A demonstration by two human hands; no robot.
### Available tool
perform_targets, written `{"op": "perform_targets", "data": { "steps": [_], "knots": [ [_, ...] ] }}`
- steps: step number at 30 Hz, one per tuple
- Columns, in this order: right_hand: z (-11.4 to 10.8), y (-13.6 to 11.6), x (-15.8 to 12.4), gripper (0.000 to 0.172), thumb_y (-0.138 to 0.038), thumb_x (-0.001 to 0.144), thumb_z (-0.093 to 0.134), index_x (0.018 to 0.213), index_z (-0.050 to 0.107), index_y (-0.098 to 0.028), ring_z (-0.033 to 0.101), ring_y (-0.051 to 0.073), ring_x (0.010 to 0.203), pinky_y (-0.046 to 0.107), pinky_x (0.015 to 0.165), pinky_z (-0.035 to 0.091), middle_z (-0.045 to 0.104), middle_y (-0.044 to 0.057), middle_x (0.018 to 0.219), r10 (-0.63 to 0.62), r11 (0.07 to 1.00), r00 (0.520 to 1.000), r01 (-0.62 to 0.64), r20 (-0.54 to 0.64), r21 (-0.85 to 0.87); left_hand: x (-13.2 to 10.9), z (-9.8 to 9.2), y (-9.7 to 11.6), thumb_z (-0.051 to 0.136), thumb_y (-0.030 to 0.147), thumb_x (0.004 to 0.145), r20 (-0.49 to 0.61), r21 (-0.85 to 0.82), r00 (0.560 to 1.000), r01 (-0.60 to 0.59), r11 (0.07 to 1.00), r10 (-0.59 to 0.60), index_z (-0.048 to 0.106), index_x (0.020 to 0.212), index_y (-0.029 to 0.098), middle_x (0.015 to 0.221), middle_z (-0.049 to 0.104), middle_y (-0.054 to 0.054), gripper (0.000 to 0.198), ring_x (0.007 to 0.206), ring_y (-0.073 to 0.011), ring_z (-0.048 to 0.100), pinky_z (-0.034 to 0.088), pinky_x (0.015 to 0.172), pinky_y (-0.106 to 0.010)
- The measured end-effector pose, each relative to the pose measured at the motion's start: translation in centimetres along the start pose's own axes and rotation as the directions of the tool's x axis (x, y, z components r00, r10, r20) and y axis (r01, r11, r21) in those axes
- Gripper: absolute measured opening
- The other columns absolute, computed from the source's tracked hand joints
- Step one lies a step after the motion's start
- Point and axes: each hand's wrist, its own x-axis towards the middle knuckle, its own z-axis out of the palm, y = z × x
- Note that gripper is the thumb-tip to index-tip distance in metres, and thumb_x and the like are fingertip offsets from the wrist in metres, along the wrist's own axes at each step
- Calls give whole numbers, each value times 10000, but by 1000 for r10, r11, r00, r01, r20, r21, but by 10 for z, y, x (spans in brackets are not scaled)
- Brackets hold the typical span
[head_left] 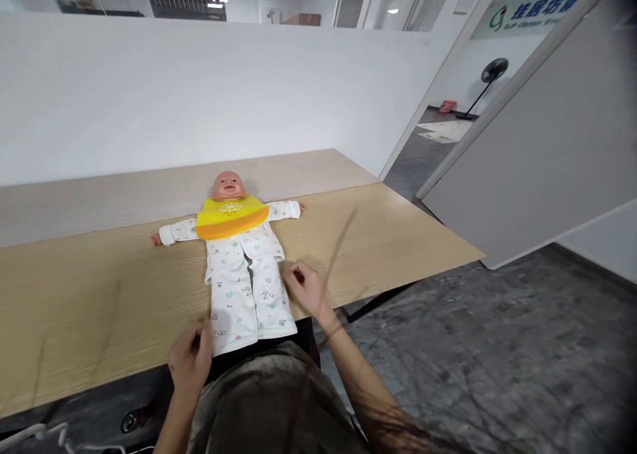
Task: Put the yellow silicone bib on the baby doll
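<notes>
A baby doll (229,186) lies on its back on the wooden table, arms spread. It wears a yellow bib (231,216) with an orange pocket, a white printed top (225,255) and matching white trousers (233,308). The trouser legs reach the table's front edge. My left hand (190,360) is beside the lower trouser leg on the left, its fingers curled in and somewhat blurred. By the doll's hip on the other side, my right hand (307,289) is curled into a loose fist. I see nothing in either hand.
The wooden table (378,235) ends at a right corner, with grey floor (448,334) beyond. A white partition (199,95) stands behind it. A grey panel (537,149) leans at the right, and a black fan (494,71) stands farther back. White tubing (37,431) shows at lower left.
</notes>
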Motion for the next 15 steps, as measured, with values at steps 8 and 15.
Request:
{"op": "perform_targets", "data": {
  "steps": [8,15],
  "knots": [
    [12,-17,-74,142,-188,933,496,862,616,-165,613,135,739,236,691,482,658,27,816,-91,990,932,122,-352,68,-78,11,56,556,32,899,136,71,766,-640,765,628,663,931,155,872,737,-70,167,782,-171,692,566,755,-285],
    [24,-68,-110,210,-4,837,460,880,551,-188,532,125,762,235,674,455,509,17,823,-437,883,819,470,-372,-3,-80,12,34,579,5,869,100,183,765,-642,745,636,662,1099,131,1234,693,-205,275,1122,-268,694,587,909,-359]
  ]
}}
